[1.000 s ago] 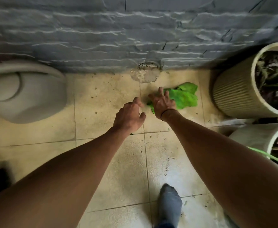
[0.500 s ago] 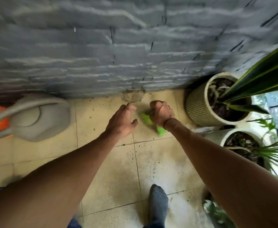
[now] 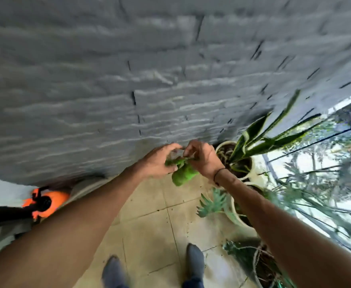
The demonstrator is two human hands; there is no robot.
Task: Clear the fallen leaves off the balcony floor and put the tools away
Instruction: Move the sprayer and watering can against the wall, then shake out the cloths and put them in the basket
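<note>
A bright green leaf (image 3: pixel 183 174) hangs crumpled between both hands, lifted well above the tiled floor (image 3: pixel 149 229). My left hand (image 3: pixel 160 163) grips its left side with curled fingers. My right hand (image 3: pixel 203 161) pinches its upper right part; a dark band circles that wrist. The two hands nearly touch in front of the grey stone wall (image 3: pixel 129 80). The frame is blurred by motion.
A pot with a striped long-leaved plant (image 3: pixel 259 140) stands against the wall at right, with more potted plants (image 3: pixel 239 208) along the right edge. An orange and black object (image 3: pixel 43 202) sits at the left. My two socked feet (image 3: pixel 195 260) stand on the tiles.
The leaf was lying on the floor under my right hand; now both hands hold it up off the tiles. The view has tilted upward and away from the floor.
</note>
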